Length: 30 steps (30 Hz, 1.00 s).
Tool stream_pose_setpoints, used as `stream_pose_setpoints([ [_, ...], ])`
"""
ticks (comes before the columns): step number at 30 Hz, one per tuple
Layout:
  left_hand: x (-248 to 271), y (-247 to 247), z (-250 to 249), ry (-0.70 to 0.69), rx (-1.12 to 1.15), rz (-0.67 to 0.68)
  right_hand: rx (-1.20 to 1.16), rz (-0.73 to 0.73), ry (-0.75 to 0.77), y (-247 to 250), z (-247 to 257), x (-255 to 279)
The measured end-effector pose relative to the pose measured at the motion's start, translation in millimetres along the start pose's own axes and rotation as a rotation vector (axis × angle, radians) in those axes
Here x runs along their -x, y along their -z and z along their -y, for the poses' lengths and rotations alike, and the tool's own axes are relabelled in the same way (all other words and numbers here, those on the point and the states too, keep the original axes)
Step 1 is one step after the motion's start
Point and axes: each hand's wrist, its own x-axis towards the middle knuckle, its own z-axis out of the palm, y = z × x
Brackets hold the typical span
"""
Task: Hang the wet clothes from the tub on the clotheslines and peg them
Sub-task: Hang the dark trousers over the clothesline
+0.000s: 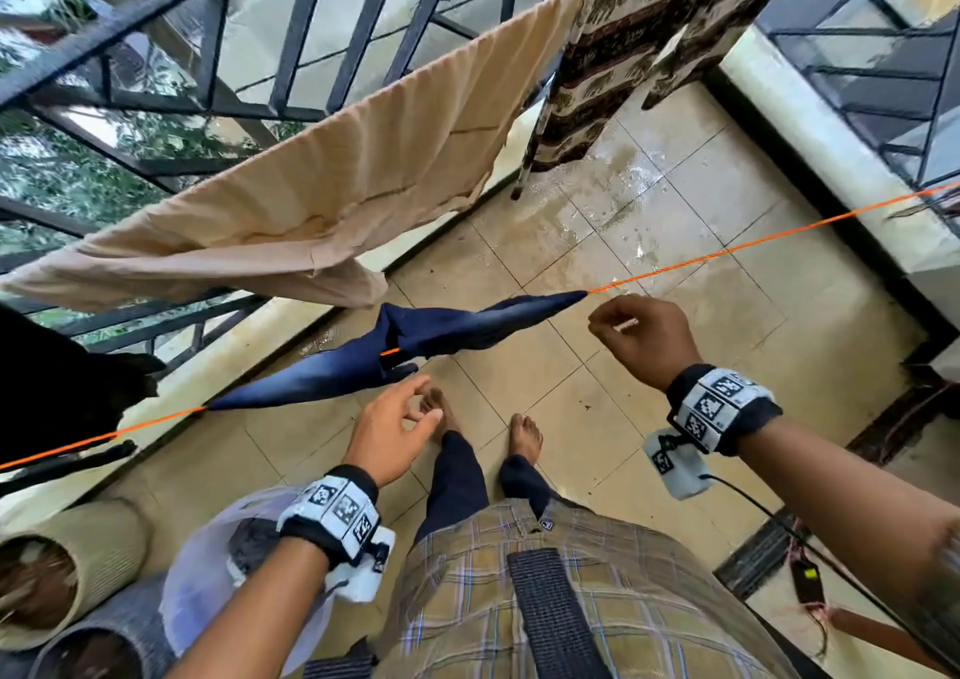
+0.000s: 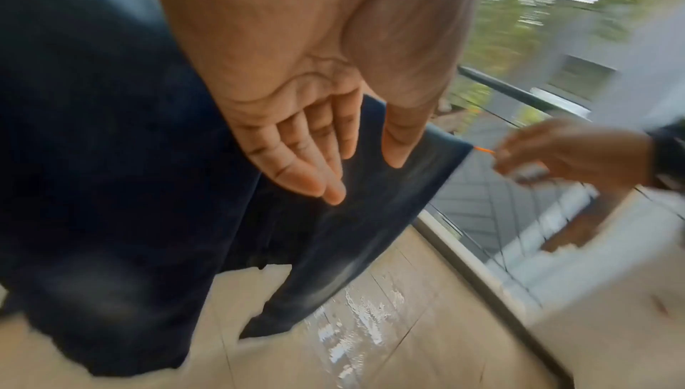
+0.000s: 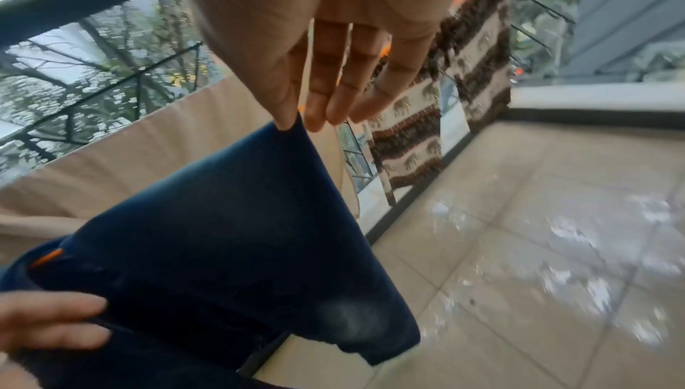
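Dark blue jeans hang folded over the orange clothesline. My left hand hovers just below their middle, fingers relaxed and holding nothing. In the left wrist view these fingers lie straight in front of the jeans. My right hand is beside the jeans' right end, curled around a small pale peg. In the right wrist view its thumb tip touches the top corner of the jeans.
A beige cloth and an elephant-print cloth hang on the far line by the black railing. A black garment hangs at the left. A translucent bag and rolled mats sit lower left. The tiled floor is wet.
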Motion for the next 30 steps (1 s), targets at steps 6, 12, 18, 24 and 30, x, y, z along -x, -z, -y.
stream_pose_setpoints([
  [6, -38, -32, 9, 0.244, 0.361, 0.012, -0.274, 0.196, -0.389, -32, -13, -8],
  [12, -58, -42, 11, 0.301, 0.483, -0.212, -0.302, 0.111, -0.366, -61, -17, -23],
  [18, -28, -47, -15, 0.282, 0.499, -0.225, -0.313, 0.223, -0.313, -47, -19, -11],
  [24, 6, 8, -74, 0.183, 0.716, -0.22, -0.601, 0.259, -0.287, 6, 18, 20],
  [30, -24, 49, -105, 0.224, 0.779, -0.179, -0.733, 0.168, -0.277, 30, 60, -20],
])
